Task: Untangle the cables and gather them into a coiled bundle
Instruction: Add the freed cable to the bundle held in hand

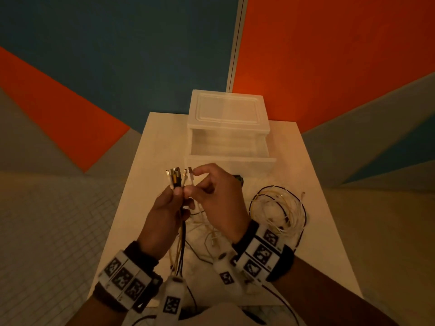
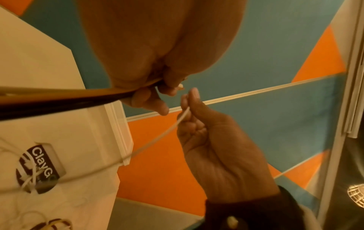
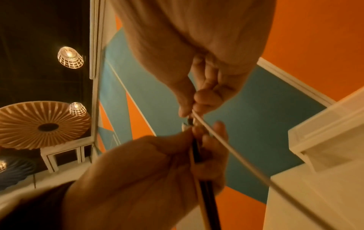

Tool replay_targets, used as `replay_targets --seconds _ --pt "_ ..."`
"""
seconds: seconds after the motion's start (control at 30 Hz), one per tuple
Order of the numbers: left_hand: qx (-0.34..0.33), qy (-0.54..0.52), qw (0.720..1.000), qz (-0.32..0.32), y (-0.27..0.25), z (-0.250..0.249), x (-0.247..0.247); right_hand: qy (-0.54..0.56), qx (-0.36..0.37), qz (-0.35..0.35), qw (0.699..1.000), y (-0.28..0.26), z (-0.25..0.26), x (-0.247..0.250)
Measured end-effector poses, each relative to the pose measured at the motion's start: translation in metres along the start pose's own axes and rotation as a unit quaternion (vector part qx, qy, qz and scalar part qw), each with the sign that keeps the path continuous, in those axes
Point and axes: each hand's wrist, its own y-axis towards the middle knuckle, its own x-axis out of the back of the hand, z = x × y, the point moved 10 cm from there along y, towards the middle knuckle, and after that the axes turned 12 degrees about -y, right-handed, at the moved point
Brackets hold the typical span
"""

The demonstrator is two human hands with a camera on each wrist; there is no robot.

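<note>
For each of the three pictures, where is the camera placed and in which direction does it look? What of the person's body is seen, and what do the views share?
Head: on the head, looking forward and down at the table; both wrists, left hand gripping the cable ends, right hand pinching a white cable.
Left wrist: under the left palm, looking up toward the wall; right hand opposite.
Right wrist: under the right palm, looking up toward ceiling lamps; left hand below.
Shared: both hands, the white cable, the drawer box.

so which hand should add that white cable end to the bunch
The right hand, probably: it already pinches the white cable just beside the bunch of cable ends, which the left hand grips and cannot release.
</note>
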Motion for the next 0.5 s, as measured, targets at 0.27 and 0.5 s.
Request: replay_targets --seconds 0.27,0.5 --pt "-0.029 0.034 0.999 0.003 -0.0037 -0.006 -0.0038 0.06 -0.006 -0.055 0.997 -0.0022 -0.0071 -0.0076" --pt "-0.011 0.007 1.0 0.016 -0.0059 -0.0038 -0.0054 -0.001 0.039 -0.1 0.994 -0.0032 -0.0025 -0.0025"
